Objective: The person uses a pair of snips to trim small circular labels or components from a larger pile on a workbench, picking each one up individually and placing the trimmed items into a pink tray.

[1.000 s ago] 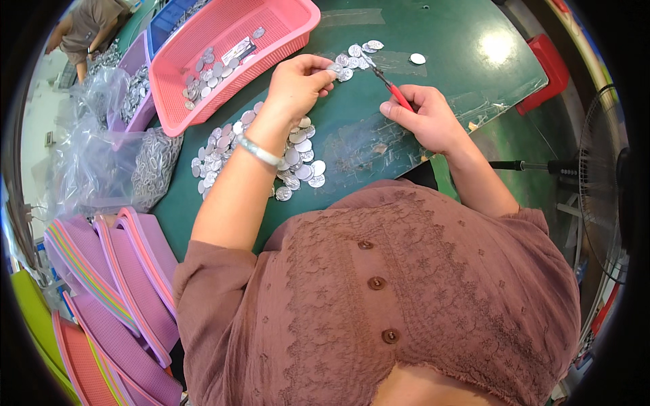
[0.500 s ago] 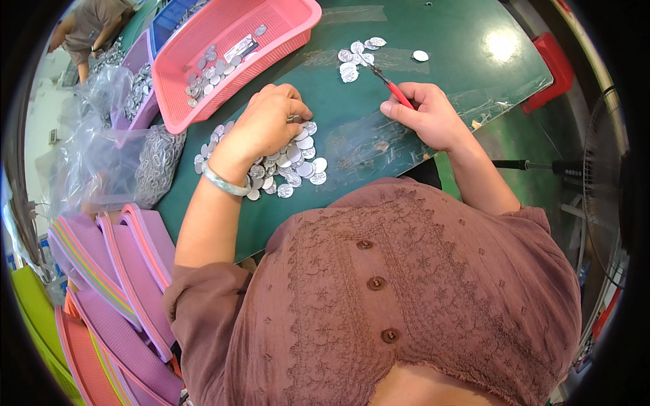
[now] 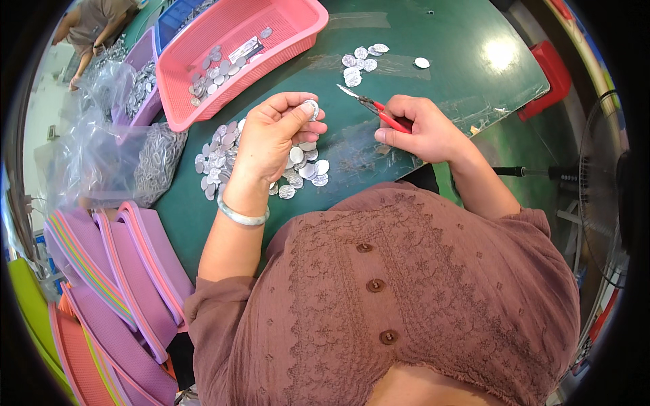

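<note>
Between thumb and fingers, my left hand (image 3: 281, 132) pinches a round silver metal disc (image 3: 312, 109). A loose pile of similar discs (image 3: 215, 157) lies on the green table beneath and around that hand. My right hand (image 3: 423, 128) is closed on the red handles of pliers (image 3: 379, 112), whose pointed metal jaws aim up and left toward the held disc's far side, apart from it. Just beyond the jaws lies a small group of discs (image 3: 359, 62), with a single disc (image 3: 422, 63) to its right.
A pink basket (image 3: 254, 71) holding discs and a small bar stands at the far left. Beside it are a purple basket (image 3: 152, 101), a blue basket (image 3: 166, 30) and a clear bag with chain (image 3: 159, 162). Stacked baskets (image 3: 122, 271) sit lower left. Another person (image 3: 101, 30) is far left.
My left hand has lifted a disc from the pile and turned it upright. My right hand has drawn the pliers back from the small group of discs, toward me.
</note>
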`<action>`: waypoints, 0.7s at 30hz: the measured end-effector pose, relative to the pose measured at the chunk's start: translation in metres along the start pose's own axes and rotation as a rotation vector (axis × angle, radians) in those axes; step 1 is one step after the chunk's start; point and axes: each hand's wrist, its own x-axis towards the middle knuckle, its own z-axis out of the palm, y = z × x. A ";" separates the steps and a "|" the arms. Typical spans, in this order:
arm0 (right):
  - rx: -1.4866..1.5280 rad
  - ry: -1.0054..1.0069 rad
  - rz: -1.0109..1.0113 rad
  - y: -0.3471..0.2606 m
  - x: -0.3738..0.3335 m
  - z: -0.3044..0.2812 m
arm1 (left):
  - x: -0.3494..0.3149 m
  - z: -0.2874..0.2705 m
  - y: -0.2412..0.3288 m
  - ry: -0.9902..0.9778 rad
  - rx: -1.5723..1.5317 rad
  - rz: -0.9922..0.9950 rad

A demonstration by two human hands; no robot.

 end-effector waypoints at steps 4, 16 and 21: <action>-0.034 -0.036 -0.053 -0.003 0.001 0.003 | -0.004 0.003 -0.002 0.063 0.032 0.076; -0.120 -0.067 -0.133 -0.012 0.004 0.006 | -0.009 0.012 -0.011 0.204 0.198 0.314; -0.112 -0.072 -0.138 -0.014 0.004 0.006 | -0.009 0.013 -0.016 0.278 0.264 0.410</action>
